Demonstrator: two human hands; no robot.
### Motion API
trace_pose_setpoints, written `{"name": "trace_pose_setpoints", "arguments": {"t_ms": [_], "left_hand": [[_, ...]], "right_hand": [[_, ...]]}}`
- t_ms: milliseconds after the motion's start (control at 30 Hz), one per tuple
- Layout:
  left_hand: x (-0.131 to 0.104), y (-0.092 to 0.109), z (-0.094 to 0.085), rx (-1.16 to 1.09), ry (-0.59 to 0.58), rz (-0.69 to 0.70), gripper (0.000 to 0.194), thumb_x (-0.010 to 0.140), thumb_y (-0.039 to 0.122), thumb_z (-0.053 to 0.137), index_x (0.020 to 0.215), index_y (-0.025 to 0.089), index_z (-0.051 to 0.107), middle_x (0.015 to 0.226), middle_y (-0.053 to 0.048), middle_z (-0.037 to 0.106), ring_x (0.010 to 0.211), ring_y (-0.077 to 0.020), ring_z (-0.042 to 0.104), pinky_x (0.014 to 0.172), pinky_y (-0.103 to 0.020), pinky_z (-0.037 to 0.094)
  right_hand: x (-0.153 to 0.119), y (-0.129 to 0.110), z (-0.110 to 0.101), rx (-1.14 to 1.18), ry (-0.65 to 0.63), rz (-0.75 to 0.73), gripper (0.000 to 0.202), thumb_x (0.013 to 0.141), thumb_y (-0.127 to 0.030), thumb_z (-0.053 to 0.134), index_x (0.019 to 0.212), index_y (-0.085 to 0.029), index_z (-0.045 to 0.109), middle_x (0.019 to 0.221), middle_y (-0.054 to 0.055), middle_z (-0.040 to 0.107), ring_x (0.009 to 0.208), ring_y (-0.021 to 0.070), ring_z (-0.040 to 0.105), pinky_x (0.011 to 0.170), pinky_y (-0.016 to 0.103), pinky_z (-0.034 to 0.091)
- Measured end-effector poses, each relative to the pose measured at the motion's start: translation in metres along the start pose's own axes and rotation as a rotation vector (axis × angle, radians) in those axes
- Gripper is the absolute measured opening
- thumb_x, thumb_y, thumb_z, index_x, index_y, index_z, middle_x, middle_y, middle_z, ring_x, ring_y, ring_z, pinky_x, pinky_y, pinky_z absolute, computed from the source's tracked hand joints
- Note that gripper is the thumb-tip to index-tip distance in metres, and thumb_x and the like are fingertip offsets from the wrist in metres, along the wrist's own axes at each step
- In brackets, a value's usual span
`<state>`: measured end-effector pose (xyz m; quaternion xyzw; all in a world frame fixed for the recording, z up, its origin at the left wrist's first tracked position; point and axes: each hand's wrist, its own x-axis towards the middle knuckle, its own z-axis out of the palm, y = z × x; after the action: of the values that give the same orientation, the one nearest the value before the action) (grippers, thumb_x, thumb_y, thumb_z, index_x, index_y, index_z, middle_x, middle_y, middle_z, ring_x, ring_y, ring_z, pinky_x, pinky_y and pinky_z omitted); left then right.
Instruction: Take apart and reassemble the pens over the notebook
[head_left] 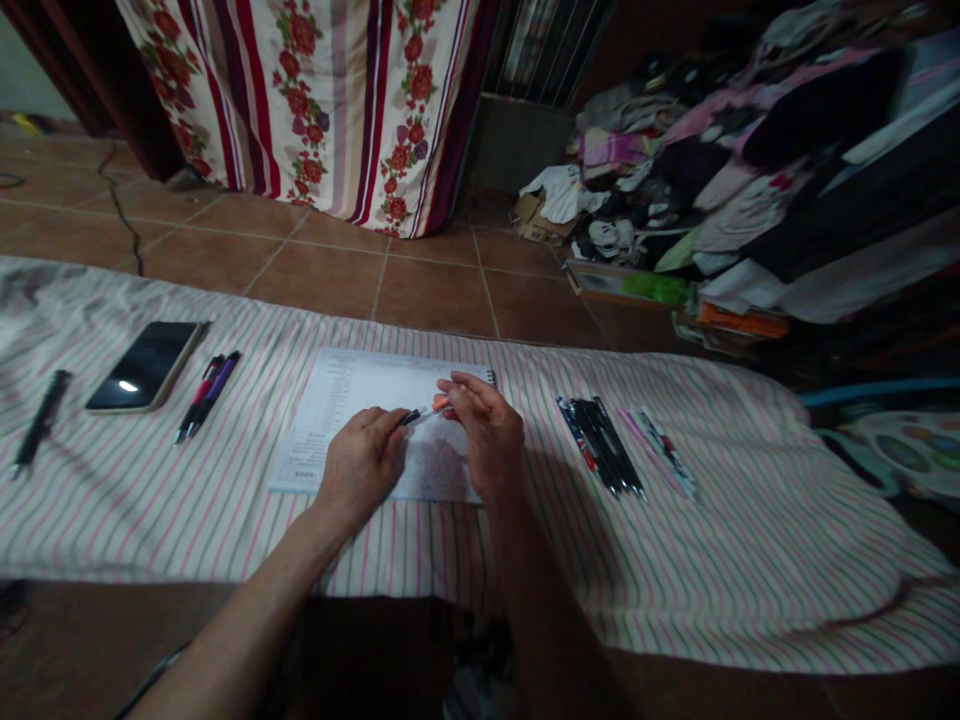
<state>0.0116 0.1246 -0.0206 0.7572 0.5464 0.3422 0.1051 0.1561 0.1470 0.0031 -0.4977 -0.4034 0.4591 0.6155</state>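
Above an open spiral notebook (375,375), my left hand (364,455) pinches a black pen (409,417) whose pale tip end points right. My right hand (491,430) has its fingers closed on a small orange piece (441,402), perhaps part of a pen. The two pieces come together between my hands; whether they touch or are joined I cannot tell. Printed text runs down the left of the notebook page. My fingers hide part of both pieces, and my hands shade the lower page.
Left of the notebook lie a phone (150,365), a red-and-black pen (201,395), a purple pen (217,390) and a black pen (41,425). To its right are several dark pens (607,445) and pink and patterned pens (656,450). A striped cloth (750,560) covers the table.
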Motion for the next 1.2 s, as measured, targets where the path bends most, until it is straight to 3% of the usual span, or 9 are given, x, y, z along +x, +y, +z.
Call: {"name": "trace_pose_setpoints", "arguments": {"t_ms": [400, 1200], "left_hand": [[0.0003, 0.0009, -0.0001, 0.001, -0.016, -0.012, 0.024, 0.087, 0.019, 0.046, 0.103, 0.015, 0.064, 0.082, -0.006, 0.065, 0.077, -0.0183, 0.06, 0.069, -0.029, 0.049], [-0.0008, 0.0022, -0.0008, 0.001, -0.01, -0.011, 0.025, 0.088, 0.021, 0.045, 0.103, 0.017, 0.064, 0.08, -0.005, 0.064, 0.075, -0.0175, 0.059, 0.067, -0.029, 0.048]], "right_hand": [[0.0004, 0.0009, 0.003, -0.045, 0.0, -0.001, 0.024, 0.069, -0.034, 0.07, 0.085, -0.017, 0.067, 0.068, 0.001, 0.071, 0.064, 0.014, 0.066, 0.061, 0.025, 0.05], [-0.0004, 0.0011, 0.0036, -0.095, -0.004, -0.038, 0.023, 0.069, -0.036, 0.068, 0.083, -0.018, 0.067, 0.066, 0.001, 0.069, 0.064, 0.0148, 0.065, 0.061, 0.026, 0.051]]}}
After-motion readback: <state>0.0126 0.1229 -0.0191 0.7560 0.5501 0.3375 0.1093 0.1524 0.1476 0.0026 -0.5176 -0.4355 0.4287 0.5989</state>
